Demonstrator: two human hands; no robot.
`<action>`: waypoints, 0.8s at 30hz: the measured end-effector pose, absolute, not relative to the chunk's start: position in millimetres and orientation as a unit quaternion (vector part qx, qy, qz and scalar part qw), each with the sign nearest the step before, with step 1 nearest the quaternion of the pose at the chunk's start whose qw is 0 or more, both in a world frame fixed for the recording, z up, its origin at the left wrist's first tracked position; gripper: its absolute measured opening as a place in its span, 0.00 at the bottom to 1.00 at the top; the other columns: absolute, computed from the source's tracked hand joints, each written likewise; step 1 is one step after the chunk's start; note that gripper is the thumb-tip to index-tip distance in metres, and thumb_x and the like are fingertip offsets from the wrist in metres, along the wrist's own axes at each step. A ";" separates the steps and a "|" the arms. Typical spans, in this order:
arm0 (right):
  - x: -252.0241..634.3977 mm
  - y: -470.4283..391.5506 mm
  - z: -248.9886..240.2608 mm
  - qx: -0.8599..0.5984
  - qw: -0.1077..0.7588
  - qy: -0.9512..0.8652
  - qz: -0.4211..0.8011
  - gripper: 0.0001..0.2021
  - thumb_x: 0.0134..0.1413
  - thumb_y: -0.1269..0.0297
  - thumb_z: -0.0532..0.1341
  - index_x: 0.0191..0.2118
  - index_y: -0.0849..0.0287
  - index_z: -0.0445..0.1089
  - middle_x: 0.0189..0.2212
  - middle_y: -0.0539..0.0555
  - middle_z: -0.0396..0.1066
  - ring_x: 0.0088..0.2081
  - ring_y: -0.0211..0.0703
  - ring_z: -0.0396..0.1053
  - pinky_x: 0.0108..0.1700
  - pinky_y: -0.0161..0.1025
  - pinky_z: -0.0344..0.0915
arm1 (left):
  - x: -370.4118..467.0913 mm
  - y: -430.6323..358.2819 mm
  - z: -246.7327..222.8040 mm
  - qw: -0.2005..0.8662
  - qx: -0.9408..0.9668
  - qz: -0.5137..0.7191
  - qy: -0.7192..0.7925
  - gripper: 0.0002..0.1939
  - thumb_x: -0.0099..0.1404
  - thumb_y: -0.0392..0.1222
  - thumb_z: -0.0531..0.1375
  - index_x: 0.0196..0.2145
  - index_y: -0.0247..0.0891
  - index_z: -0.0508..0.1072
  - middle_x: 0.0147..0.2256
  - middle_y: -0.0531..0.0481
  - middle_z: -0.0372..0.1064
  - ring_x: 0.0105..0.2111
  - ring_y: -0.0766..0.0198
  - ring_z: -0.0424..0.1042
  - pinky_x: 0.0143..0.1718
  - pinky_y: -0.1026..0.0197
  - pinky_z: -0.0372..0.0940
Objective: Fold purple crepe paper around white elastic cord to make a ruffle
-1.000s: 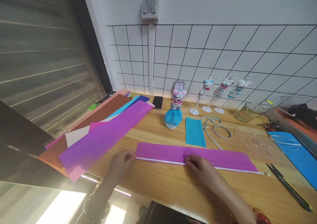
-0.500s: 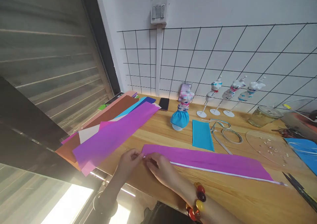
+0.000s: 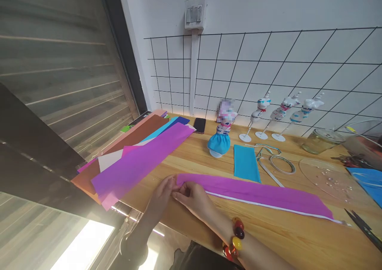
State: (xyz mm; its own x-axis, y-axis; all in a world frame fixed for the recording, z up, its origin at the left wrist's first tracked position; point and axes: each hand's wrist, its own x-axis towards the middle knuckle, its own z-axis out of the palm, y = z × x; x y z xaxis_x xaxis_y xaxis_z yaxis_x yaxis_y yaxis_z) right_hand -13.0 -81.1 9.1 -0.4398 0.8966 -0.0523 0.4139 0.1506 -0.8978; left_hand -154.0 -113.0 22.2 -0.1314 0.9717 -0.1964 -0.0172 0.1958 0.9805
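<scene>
The right hand [image 3: 192,198], having come in from the strip's middle, is now meeting the left hand [image 3: 162,192] at the near left corner; both are pinching the purple strip [image 3: 253,192] narrowly there, their fingers hiding that corner. The strip is stretching away rightward, white tape [image 3: 262,206] running along its near edge. Beyond the hands, a blue-skirted dress form [image 3: 219,143] and a blue cloth [image 3: 246,163] are standing and lying. Coloured sheets [image 3: 143,160] are spreading left, black snips [image 3: 364,227] resting far right.
</scene>
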 end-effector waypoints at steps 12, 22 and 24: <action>-3.5 -76.2 5.4 -0.439 0.268 -0.705 0.488 0.10 0.52 0.64 0.53 0.23 0.60 0.63 0.19 0.46 0.58 0.22 0.34 0.54 0.24 0.32 0.49 | -151.1 -107.1 5.7 0.535 0.393 0.496 0.560 0.38 0.46 0.52 0.65 0.52 0.32 0.63 0.31 0.45 0.72 0.38 0.55 0.72 0.38 0.55 0.69; 3.1 -73.2 -1.9 -0.451 0.279 -0.688 0.495 0.10 0.51 0.63 0.54 0.23 0.60 0.63 0.18 0.45 0.56 0.22 0.34 0.52 0.24 0.32 0.47 | -144.2 -100.9 6.1 0.486 0.407 0.490 0.598 0.29 0.44 0.45 0.63 0.46 0.34 0.68 0.26 0.48 0.72 0.38 0.55 0.73 0.40 0.55 0.68; 3.3 -72.9 -1.9 -0.453 0.282 -0.682 0.500 0.10 0.52 0.62 0.54 0.23 0.60 0.63 0.18 0.45 0.56 0.22 0.34 0.52 0.24 0.32 0.47 | -143.9 -100.4 7.5 0.482 0.411 0.486 0.602 0.30 0.45 0.45 0.62 0.46 0.33 0.67 0.26 0.49 0.72 0.37 0.56 0.73 0.41 0.56 0.68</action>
